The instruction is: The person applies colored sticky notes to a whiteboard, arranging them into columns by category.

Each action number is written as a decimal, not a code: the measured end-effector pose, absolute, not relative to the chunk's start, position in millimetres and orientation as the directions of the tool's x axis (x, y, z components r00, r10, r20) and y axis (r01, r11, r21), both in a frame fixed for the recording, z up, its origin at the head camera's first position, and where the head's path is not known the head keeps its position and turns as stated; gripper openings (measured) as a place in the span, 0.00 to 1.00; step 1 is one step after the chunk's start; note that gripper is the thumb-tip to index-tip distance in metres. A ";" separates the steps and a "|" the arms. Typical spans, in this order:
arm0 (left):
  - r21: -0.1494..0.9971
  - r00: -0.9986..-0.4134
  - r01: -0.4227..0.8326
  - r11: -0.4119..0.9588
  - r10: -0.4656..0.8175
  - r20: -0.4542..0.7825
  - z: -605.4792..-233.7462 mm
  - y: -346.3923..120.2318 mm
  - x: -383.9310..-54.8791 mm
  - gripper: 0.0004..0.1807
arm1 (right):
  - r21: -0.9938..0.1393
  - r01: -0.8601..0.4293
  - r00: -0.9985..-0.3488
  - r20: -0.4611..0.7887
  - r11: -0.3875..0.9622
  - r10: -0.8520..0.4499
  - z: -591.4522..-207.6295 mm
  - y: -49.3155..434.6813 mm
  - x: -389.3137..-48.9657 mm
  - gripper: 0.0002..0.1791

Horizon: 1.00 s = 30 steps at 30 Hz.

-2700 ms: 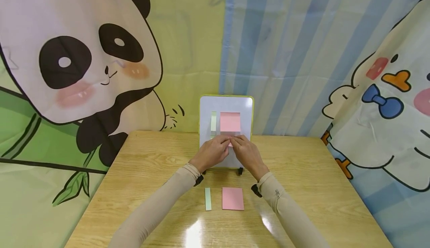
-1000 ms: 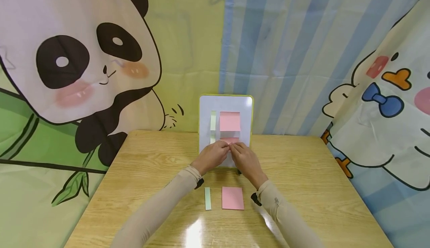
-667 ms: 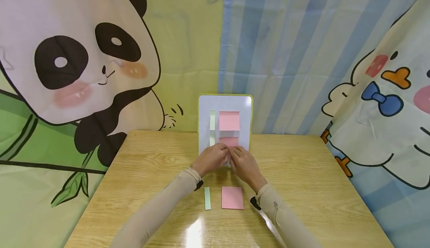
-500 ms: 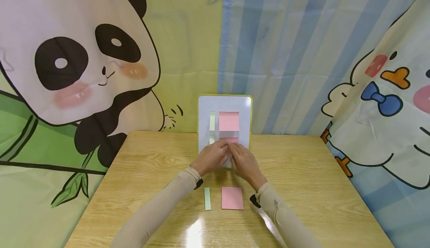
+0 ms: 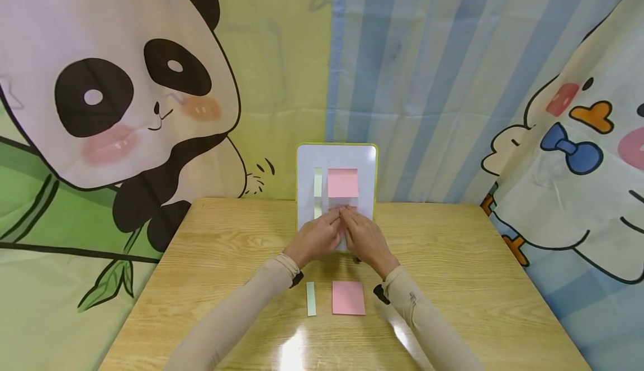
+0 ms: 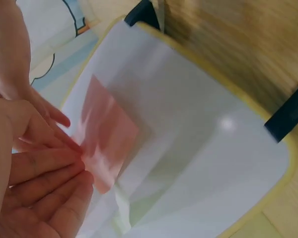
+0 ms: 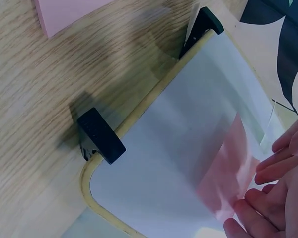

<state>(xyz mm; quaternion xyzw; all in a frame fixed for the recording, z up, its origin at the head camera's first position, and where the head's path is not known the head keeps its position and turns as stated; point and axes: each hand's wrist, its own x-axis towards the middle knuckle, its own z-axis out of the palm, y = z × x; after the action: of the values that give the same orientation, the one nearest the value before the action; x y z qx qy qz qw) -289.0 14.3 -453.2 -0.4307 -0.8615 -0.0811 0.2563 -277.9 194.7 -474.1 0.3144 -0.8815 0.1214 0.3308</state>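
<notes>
A small whiteboard (image 5: 367, 170) stands upright at the back of the table. My left hand (image 5: 318, 236) and right hand (image 5: 369, 241) meet in front of its lower half, fingertips side by side. With fairly straight fingers, both press the upper edge of a pink sticky note (image 6: 108, 136) against the board; its free end stands a little off the surface in the right wrist view. Higher up sticks another pink sticky note (image 5: 342, 182). Left of it is a pale green strip note (image 5: 318, 182), with a second green strip (image 5: 317, 209) below, partly hidden by my left hand.
On the wooden table (image 5: 241, 231), nearer me, lie a pad of pink sticky notes (image 5: 348, 298) and a narrow green pad (image 5: 311, 298). Black feet (image 7: 102, 136) hold the board's bottom edge. A printed curtain (image 5: 282, 80) hangs behind the table.
Both hands first slid down over the lower pink note, then came back up to its top edge. Their fingertips now lie flatter on it than before. The pads have stayed put.
</notes>
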 end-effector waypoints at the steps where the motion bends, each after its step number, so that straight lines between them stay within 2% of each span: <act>1: -0.086 -0.497 0.783 0.616 0.703 0.509 -454.1 14.9 -288.9 0.27 | -0.004 -0.636 -0.580 0.662 0.772 -0.475 -473.9 194.8 -278.5 0.22; 5: -0.078 -0.520 0.773 0.630 0.699 0.491 -456.2 17.1 -291.6 0.26 | -0.012 -0.639 -0.577 0.669 0.769 -0.468 -473.4 193.6 -280.1 0.22; 12: -0.046 -0.546 0.764 0.643 0.684 0.485 -455.6 16.7 -294.0 0.24 | -0.043 -0.619 -0.618 0.643 0.784 -0.453 -471.9 193.3 -276.3 0.23; 16: -0.031 -0.559 0.760 0.650 0.677 0.479 -453.9 13.8 -295.1 0.24 | -0.048 -0.602 -0.621 0.656 0.797 -0.429 -469.8 197.5 -274.9 0.24; 21: -0.067 -0.573 0.738 0.671 0.676 0.464 -451.7 7.5 -295.8 0.20 | -0.081 -0.577 -0.645 0.655 0.813 -0.393 -468.6 205.1 -273.7 0.25; 25: -0.116 -0.556 0.728 0.675 0.682 0.476 -451.3 5.7 -296.0 0.19 | -0.093 -0.568 -0.655 0.653 0.818 -0.381 -469.6 207.8 -272.3 0.25; 30: -0.211 -0.504 0.741 0.638 0.735 0.453 -451.2 12.2 -293.6 0.24 | -0.025 -0.591 -0.629 0.640 0.806 -0.441 -464.9 200.8 -270.6 0.23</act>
<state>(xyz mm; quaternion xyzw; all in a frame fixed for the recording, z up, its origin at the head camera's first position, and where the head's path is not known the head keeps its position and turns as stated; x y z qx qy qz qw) -293.6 12.2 -451.2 -0.4256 -0.8671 -0.0052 0.2589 -270.6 200.8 -464.9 0.2885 -0.8948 0.1172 0.3199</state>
